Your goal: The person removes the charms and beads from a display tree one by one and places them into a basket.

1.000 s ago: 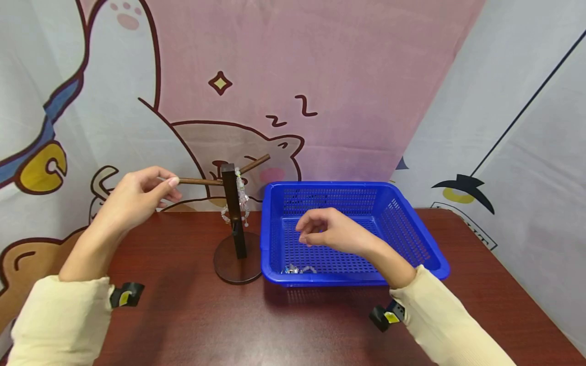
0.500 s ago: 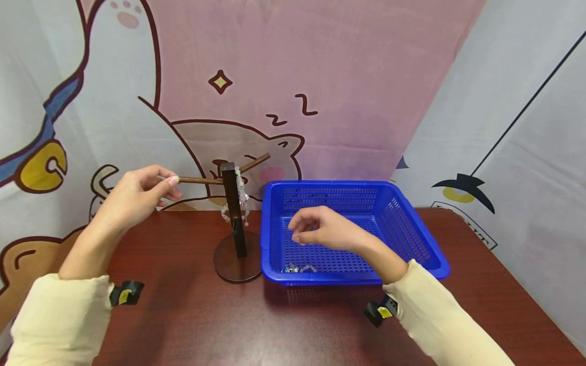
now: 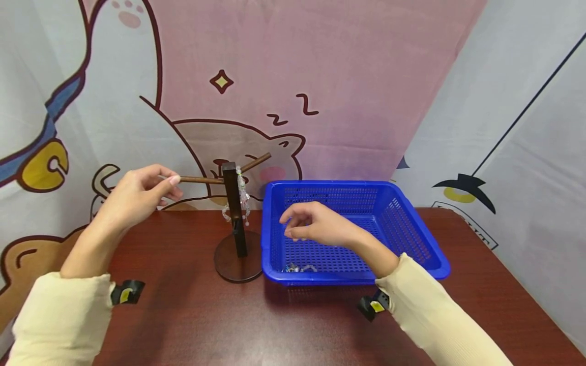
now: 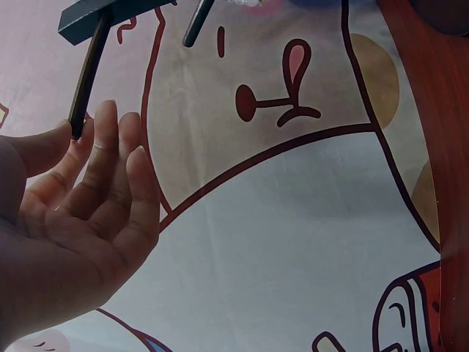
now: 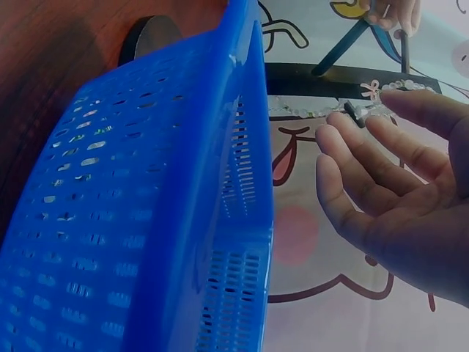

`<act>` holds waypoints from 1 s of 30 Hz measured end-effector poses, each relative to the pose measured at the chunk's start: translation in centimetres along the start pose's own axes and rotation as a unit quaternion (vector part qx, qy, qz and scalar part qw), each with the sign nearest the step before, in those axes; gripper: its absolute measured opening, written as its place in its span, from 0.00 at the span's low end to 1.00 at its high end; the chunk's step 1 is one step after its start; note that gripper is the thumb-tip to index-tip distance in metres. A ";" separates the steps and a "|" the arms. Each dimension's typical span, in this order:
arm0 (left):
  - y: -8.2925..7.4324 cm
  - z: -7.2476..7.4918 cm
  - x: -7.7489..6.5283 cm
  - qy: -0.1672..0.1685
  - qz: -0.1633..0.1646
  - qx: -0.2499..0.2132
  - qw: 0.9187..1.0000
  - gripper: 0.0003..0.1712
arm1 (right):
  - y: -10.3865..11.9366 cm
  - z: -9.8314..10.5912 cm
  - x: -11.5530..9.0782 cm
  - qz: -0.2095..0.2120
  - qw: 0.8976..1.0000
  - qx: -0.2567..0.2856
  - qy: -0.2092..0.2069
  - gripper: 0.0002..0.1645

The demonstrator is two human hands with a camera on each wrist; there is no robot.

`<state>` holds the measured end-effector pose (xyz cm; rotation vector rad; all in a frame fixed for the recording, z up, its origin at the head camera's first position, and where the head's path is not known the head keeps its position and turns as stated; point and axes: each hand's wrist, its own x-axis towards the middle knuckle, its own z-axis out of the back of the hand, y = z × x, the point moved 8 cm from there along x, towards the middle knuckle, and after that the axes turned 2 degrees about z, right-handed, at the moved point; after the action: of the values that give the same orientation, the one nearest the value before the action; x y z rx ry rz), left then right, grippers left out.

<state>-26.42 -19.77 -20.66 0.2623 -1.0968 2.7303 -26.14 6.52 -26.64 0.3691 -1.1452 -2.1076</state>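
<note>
My left hand (image 3: 137,197) pinches the end of a thin wooden peg (image 3: 201,180) between thumb and index finger, the other fingers loosely bent. The peg belongs to a dark wooden jewelry stand (image 3: 235,208) with a round base. Clear beaded bracelets (image 3: 242,189) hang on the stand's right-hand peg, close to the post. My right hand (image 3: 320,223) hovers over the blue basket (image 3: 354,278), fingers loosely curled and holding nothing. In the right wrist view, the hanging beads (image 5: 293,112) lie beyond those fingertips. More beaded jewelry (image 3: 299,268) rests in the basket's near left corner.
The basket stands just right of the stand's base on a reddish-brown table (image 3: 210,325). Close behind the table hangs a cartoon-printed cloth (image 3: 357,91). The stand's other peg (image 3: 256,162) points toward the back right.
My right hand has drifted left and slightly up over the basket, toward the stand. My left hand keeps its pinch on the peg, and the bracelets hang as before.
</note>
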 end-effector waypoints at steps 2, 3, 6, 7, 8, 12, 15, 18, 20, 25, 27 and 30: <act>0.0 0.0 0.0 0.001 -0.001 -0.002 1.000 0.18 | 0.0 -0.1 0.2 0.002 1.000 -0.001 0.002 0.12; 0.0 0.0 0.0 0.001 -0.001 -0.002 1.000 0.18 | 0.1 -0.2 0.3 0.003 1.000 -0.002 0.003 0.12; -0.1 0.1 0.0 -0.001 -0.003 -0.001 1.000 0.18 | 0.0 -0.4 0.8 0.004 1.000 -0.009 0.005 0.11; -0.1 0.1 0.0 -0.001 -0.002 0.000 1.000 0.19 | 0.0 -0.5 0.9 0.003 1.000 -0.012 0.006 0.11; -0.1 0.1 0.0 0.000 -0.002 0.001 1.000 0.19 | 0.0 -0.5 1.1 0.003 1.000 -0.016 0.005 0.11; -0.1 0.0 0.0 0.002 0.001 0.004 1.000 0.19 | 0.2 -0.6 1.6 0.003 1.000 -0.024 0.004 0.12; -0.1 0.0 0.0 0.003 0.004 0.006 1.000 0.19 | 0.6 -0.6 2.0 0.007 1.000 -0.025 0.001 0.12; 0.0 0.0 0.0 0.004 0.006 0.007 1.000 0.19 | 0.9 -0.5 2.5 0.012 1.000 -0.024 -0.004 0.13; 0.0 0.0 0.0 0.004 0.006 0.008 1.000 0.19 | 1.1 -0.4 2.7 0.014 1.000 -0.022 -0.007 0.13; 0.0 0.0 0.0 0.004 0.005 0.008 1.000 0.19 | 1.6 0.0 3.3 0.013 0.999 -0.024 -0.018 0.11; 0.0 0.0 0.0 0.004 0.006 0.006 1.000 0.19 | 1.7 0.1 3.6 0.010 0.999 -0.024 -0.022 0.11; 0.0 0.0 0.0 0.005 0.007 0.004 1.000 0.19 | 1.9 0.3 4.0 0.005 0.999 -0.023 -0.026 0.11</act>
<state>-26.42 -19.74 -20.67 0.2429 -1.0893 2.7458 -28.32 3.21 -24.58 0.2874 -1.1242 -2.1416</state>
